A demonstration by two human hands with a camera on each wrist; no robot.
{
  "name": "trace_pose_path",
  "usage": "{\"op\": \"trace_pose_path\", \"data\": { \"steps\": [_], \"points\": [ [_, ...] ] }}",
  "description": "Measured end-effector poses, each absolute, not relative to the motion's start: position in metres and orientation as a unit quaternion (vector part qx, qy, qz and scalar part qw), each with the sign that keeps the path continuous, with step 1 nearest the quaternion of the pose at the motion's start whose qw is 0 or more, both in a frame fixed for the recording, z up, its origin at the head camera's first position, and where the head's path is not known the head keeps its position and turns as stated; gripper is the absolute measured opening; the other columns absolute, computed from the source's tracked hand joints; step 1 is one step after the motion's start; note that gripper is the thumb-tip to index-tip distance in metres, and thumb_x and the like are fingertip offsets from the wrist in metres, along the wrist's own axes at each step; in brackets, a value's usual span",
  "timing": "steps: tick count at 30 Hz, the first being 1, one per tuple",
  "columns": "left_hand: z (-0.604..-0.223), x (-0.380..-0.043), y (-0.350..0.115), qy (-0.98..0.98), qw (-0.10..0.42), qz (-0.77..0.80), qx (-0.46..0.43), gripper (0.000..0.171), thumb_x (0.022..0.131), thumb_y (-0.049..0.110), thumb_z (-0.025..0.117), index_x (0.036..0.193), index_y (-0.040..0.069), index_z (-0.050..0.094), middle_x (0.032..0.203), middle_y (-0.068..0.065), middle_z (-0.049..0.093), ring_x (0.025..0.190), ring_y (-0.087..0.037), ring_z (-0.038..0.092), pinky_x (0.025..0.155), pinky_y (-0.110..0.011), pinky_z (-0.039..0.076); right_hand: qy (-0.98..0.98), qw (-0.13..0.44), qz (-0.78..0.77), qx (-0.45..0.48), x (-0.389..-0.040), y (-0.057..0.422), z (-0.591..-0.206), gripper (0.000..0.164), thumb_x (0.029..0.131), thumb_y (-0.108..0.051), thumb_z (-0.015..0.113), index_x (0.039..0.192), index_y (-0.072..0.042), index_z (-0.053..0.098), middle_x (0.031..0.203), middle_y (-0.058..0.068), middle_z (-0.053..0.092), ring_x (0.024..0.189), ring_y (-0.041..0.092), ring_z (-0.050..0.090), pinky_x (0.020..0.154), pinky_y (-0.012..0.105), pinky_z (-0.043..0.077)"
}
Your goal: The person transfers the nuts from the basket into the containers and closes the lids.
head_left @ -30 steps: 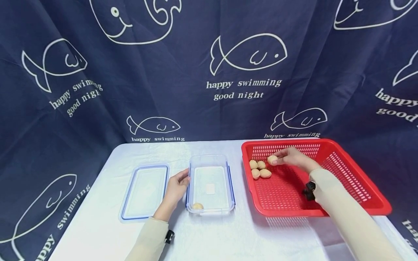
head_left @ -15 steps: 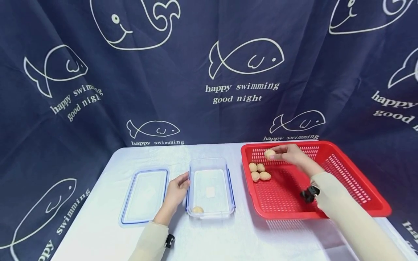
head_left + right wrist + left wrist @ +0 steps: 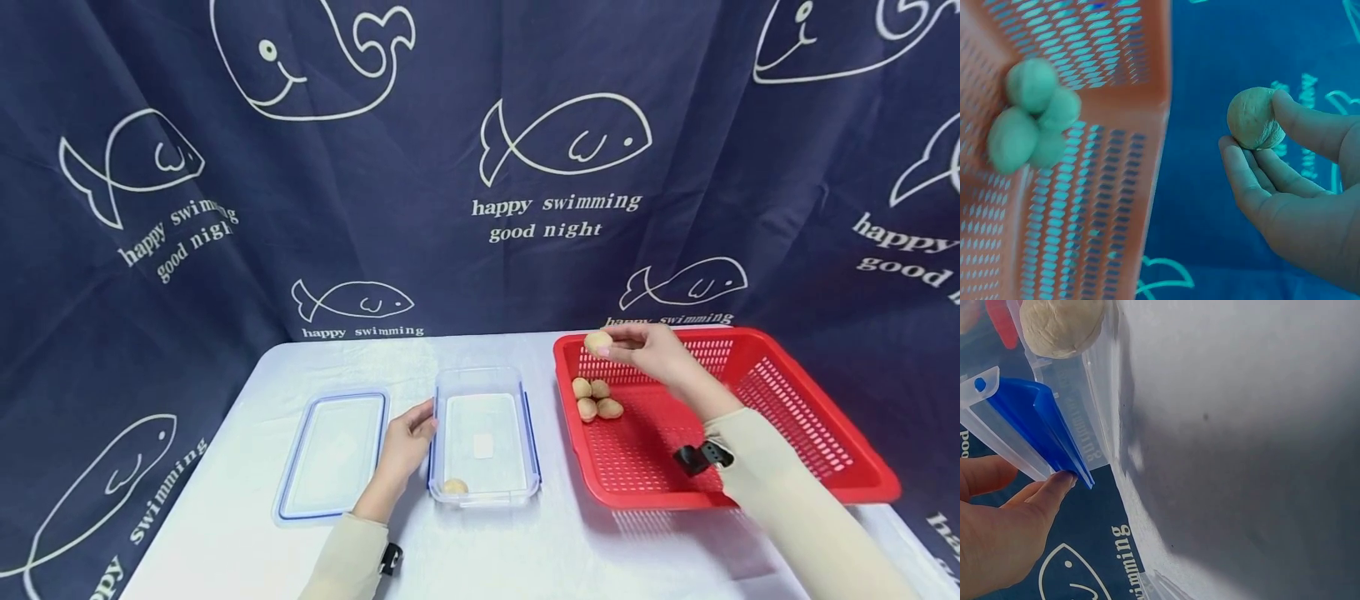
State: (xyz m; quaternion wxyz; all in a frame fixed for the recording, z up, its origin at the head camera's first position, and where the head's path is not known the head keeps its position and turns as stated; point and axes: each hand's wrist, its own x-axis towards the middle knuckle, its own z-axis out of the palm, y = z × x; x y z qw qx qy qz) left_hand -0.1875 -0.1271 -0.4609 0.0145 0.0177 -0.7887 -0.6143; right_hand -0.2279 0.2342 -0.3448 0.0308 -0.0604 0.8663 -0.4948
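Observation:
Between thumb and fingertips my right hand [image 3: 651, 352] pinches a pale walnut [image 3: 598, 343], held up at the far left rim of the red basket [image 3: 675, 498]. The right wrist view shows the seam of this walnut [image 3: 1254, 117]. Several more walnuts [image 3: 587, 408] lie together in the basket's left corner. My left hand [image 3: 405, 437] grips the left wall of a clear plastic food container [image 3: 486, 502]; in the left wrist view its thumb lies against the blue side latch [image 3: 1038, 425]. One walnut [image 3: 454, 486] sits in the container's near left corner.
The container's clear lid [image 3: 333, 454], edged in blue, lies flat to the left of my left hand. A white cloth covers the table [image 3: 480, 558]. Behind it hangs a dark blue curtain [image 3: 420, 200] with fish drawings.
My right hand has lifted the pinched walnut from inside the basket, up and leftward to the rim. The left hand keeps its hold on the container.

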Motion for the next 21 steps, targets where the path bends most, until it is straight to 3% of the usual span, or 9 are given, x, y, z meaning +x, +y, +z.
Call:
{"op": "trace_pose_path", "data": {
  "steps": [4, 12, 20, 21],
  "points": [
    [-0.462, -0.187, -0.126, -0.783, 0.012, -0.621, 0.017, 0.036, 0.095, -0.004, 0.051, 0.130, -0.011, 0.051, 0.128, -0.029, 0.055, 0.119, -0.036, 0.056, 0.098, -0.032, 0.050, 0.858, 0.007, -0.509, -0.070, -0.220, 0.223, -0.335, 0.050, 0.088, -0.014, 0.071, 0.130, 0.007, 0.054, 0.121, 0.025, 0.062, 0.089, -0.005, 0.059, 0.078, 0.009, 0.049],
    [-0.462, -0.185, -0.126, -0.788, 0.010, -0.616, 0.022, 0.036, 0.095, -0.004, 0.052, 0.130, -0.010, 0.052, 0.128, -0.028, 0.057, 0.118, -0.035, 0.057, 0.098, -0.031, 0.051, 0.833, -0.050, -0.545, -0.081, -0.204, 0.197, -0.325, 0.045, 0.087, -0.010, 0.070, 0.127, 0.006, 0.057, 0.116, 0.026, 0.064, 0.086, -0.004, 0.062, 0.077, 0.009, 0.052],
    [-0.462, -0.187, -0.127, -0.786, 0.011, -0.617, 0.022, 0.036, 0.095, -0.003, 0.052, 0.131, -0.010, 0.052, 0.128, -0.028, 0.056, 0.118, -0.036, 0.057, 0.098, -0.031, 0.051, 0.783, -0.043, -0.616, -0.074, -0.192, 0.165, -0.317, 0.048, 0.088, -0.010, 0.070, 0.131, 0.003, 0.055, 0.119, 0.025, 0.063, 0.089, -0.002, 0.062, 0.082, 0.010, 0.052],
    [-0.462, -0.188, -0.127, -0.786, 0.012, -0.618, 0.022, 0.036, 0.095, -0.003, 0.052, 0.131, -0.010, 0.052, 0.128, -0.028, 0.056, 0.118, -0.036, 0.057, 0.098, -0.032, 0.051, 0.776, -0.033, -0.627, -0.068, -0.189, 0.161, -0.316, 0.049, 0.088, -0.012, 0.070, 0.132, 0.000, 0.055, 0.119, 0.023, 0.063, 0.080, -0.001, 0.062, 0.072, 0.011, 0.054]
  ]
}}
